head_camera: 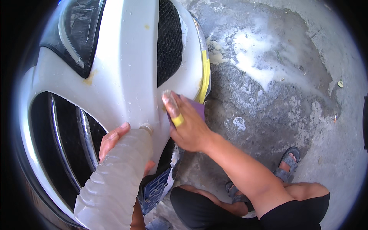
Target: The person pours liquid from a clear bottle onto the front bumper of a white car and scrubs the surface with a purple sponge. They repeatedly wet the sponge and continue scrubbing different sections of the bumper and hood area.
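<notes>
My left hand (112,139) is wrapped around a large ribbed plastic bottle (110,178), tilted with its neck towards the white car bumper (138,86). To the right, my right hand (187,120) presses a purple abrasive sheet (197,110) against the bumper below the black mesh grille (169,43). One finger of that hand has a clear wrap and a yellow band. Water drops and brownish patches mark the bumper. Yellow masking tape (204,77) runs along its lower edge. The palm side of my right hand is hidden.
A headlight (79,31) is at the upper left, with a chrome-barred front grille (57,135) below it. A blue licence plate (156,187) hangs at the bumper's lower edge. White milky liquid (253,54) lies on the wet concrete floor (287,115). My sandalled feet are at the lower right.
</notes>
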A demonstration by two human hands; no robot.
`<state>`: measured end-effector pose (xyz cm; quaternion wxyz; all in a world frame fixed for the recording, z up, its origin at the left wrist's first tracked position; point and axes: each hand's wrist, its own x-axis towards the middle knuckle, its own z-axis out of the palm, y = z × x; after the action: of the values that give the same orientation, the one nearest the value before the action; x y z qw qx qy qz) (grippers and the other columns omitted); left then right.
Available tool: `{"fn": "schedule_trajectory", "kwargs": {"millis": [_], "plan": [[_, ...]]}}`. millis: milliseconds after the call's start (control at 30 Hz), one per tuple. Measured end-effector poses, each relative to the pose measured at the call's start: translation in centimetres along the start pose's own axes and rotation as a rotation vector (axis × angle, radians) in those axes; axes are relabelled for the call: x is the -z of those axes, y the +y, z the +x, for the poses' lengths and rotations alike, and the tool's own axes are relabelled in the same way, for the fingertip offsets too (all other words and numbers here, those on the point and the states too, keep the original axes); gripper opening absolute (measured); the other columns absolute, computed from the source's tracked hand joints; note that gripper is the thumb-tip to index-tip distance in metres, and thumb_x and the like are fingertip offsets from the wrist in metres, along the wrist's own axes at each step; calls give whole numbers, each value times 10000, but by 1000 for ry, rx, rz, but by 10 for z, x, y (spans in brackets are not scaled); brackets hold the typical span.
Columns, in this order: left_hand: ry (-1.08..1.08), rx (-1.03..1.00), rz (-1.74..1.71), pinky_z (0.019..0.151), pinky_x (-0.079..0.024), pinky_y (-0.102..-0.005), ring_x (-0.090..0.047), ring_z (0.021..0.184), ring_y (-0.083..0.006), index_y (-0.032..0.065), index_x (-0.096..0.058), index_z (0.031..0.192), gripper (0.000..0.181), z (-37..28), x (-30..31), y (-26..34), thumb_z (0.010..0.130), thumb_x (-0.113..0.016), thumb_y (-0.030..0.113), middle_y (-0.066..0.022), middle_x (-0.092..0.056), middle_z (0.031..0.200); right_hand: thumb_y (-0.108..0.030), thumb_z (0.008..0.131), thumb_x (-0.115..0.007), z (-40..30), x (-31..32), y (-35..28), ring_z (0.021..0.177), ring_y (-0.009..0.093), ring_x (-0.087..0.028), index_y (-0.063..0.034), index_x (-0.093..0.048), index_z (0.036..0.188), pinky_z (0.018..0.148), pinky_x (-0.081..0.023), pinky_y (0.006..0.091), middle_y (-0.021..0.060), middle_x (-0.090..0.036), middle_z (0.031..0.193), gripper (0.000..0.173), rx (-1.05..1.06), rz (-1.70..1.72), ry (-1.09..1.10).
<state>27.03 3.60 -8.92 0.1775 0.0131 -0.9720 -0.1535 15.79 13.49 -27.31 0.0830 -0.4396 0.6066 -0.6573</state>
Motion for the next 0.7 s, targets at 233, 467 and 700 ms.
{"fn": "schedule_trajectory", "kwargs": {"millis": [233,467,700], "plan": [[25,-15,-54,983,-463,-450,-578,1140,-313,45,-417,1404,952,-4,-13,-8,665,-863,449,-200,-569,1270,-64,767,-599,-17,10,29,1426,384,-299,-80,-94,1544,1188,-160,525,227,-316,1522,927,25,-55,-24],[-9,-26,17,984,-462,-451,-578,1144,-308,60,-412,1411,949,6,5,1,671,-861,448,-196,-566,1278,-67,757,-621,-34,5,-6,1453,341,-268,-84,-140,1538,1202,-148,507,155,-319,1545,918,109,64,-119],[-5,-3,-6,975,-468,-445,-583,1133,-313,59,-412,1414,949,-2,-1,-3,669,-856,445,-199,-571,1275,-45,756,-613,0,-1,8,1444,367,-276,-74,-137,1534,1201,-155,497,188,-322,1535,913,95,47,5]]}}
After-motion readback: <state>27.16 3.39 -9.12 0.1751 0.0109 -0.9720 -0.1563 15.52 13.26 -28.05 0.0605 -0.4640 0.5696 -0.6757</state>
